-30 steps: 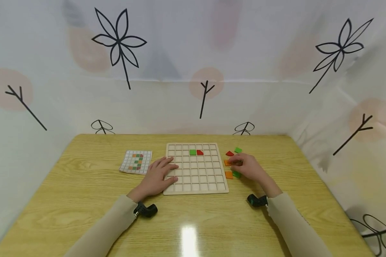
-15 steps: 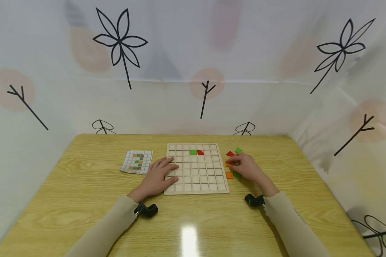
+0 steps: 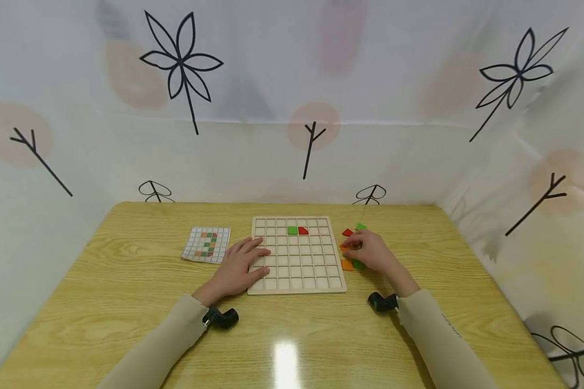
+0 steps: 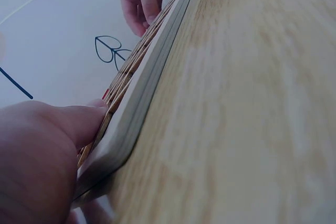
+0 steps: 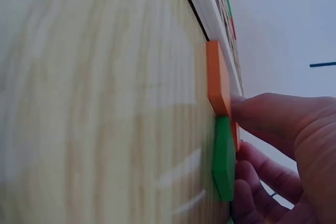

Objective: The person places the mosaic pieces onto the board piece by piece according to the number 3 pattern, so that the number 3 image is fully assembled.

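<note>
My left hand (image 3: pixel 236 268) lies with spread fingers over the left edge of a wooden grid board (image 3: pixel 297 293). In the left wrist view its thumb (image 4: pixel 84 121) reaches over the board's rim. A green square tile (image 3: pixel 292 230) and a red quarter-round tile (image 3: pixel 303 230) sit side by side in the grid's second row. Right of the board, my right hand (image 3: pixel 372 252) pinches an orange tile (image 3: pixel 343 248) between thumb and fingertips, partly covering it. Closer to me lie another orange tile (image 3: pixel 347 265) and a green tile (image 5: pixel 224 158), both beside the thumb.
A paper card (image 3: pixel 206 245) with a coloured grid pattern lies left of the board. Beyond the right hand are a red tile (image 3: pixel 347 232) and a green tile (image 3: pixel 361 227). The wooden table (image 3: pixel 292 335) ends at a patterned cloth backdrop (image 3: pixel 253 162).
My right hand has shifted slightly left, its thumb and fingertips coming around the orange tile. The left hand keeps its place on the board.
</note>
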`<action>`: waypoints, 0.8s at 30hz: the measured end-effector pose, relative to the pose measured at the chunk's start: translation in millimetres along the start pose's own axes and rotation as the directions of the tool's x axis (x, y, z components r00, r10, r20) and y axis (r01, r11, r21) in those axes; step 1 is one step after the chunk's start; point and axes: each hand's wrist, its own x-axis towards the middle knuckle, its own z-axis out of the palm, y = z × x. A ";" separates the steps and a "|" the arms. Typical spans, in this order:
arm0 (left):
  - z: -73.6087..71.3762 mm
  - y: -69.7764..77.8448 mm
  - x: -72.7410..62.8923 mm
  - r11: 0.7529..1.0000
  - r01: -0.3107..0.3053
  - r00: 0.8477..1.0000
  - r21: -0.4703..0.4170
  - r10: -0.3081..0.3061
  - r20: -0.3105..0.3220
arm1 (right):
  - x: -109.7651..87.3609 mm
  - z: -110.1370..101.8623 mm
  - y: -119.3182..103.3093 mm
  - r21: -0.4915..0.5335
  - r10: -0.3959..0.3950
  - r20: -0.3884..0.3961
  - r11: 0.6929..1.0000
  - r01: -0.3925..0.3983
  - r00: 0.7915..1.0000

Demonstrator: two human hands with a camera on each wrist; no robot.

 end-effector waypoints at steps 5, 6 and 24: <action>-1.7 0.6 -0.6 1.000 0.006 1.000 -0.009 -0.006 0.004 | 0.5 2.0 -0.3 0.006 0.007 -0.005 1.000 -0.007 1.000; -1.2 0.2 -0.5 1.000 0.004 1.000 -0.005 -0.004 0.001 | 0.7 2.4 0.1 0.005 0.007 -0.006 1.000 -0.007 1.000; 0.3 -0.4 0.0 1.000 0.006 1.000 -0.001 -0.006 -0.006 | 1.6 1.1 -5.7 -0.002 0.048 0.010 0.999 -0.048 0.999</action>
